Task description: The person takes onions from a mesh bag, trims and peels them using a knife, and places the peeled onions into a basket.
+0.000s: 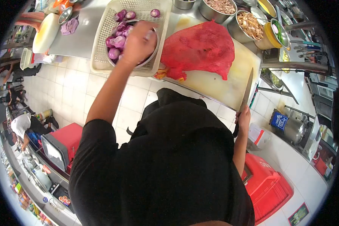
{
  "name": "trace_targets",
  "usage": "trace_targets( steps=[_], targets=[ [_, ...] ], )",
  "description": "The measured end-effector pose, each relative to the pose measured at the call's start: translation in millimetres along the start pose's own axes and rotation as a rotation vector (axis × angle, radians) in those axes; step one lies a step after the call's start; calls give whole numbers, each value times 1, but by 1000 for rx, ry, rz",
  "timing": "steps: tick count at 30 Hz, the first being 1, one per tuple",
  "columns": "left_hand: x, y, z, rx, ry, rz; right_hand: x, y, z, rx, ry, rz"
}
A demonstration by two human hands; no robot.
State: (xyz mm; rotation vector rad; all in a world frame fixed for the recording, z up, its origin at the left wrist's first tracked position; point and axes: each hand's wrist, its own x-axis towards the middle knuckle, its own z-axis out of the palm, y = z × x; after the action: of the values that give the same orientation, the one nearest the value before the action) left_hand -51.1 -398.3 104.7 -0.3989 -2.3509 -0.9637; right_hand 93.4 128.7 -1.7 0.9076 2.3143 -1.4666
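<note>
My left hand (141,43) is over a metal bowl (155,52) of peeled purple onions (119,41). Its fingers are curled and blurred, and whether they hold an onion is hidden. The bowl stands inside a white plastic basket (96,56), where a few more onions lie. In my right hand (243,117) is the handle of a long knife (248,87), its blade lying along the right edge of the cutting board (214,90). Between basket and knife, a red mesh bag (201,49) rests on the board.
Metal pots of chopped food (248,26) line the board's far side. A metal ladle (65,16) and purple skins (69,26) are at upper left. Red bins (267,188) stand below on both sides. A person in white (22,124) bends at far left.
</note>
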Motion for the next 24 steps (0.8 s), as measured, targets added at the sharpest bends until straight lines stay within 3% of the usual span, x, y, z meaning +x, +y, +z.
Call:
trace_targets(
  steps=[5,8,11,14,17,24],
  targets=[
    [-11,45,80,-181,-537,41,0,1,-1,-13,-3,-11],
    [-16,33,132,-62,-647,8,-7,-7,2,-1,28,-18],
    [-5,18,167,-3,-645,-35,-8,-9,0,23,10,-35],
    [-1,6,195,19,-414,-54,-13,-9,1,81,18,-59],
    [4,14,201,28,-424,-155,-15,-1,6,114,105,-94],
    [3,66,195,-33,-389,-289,-10,2,0,112,70,-97]
  ],
)
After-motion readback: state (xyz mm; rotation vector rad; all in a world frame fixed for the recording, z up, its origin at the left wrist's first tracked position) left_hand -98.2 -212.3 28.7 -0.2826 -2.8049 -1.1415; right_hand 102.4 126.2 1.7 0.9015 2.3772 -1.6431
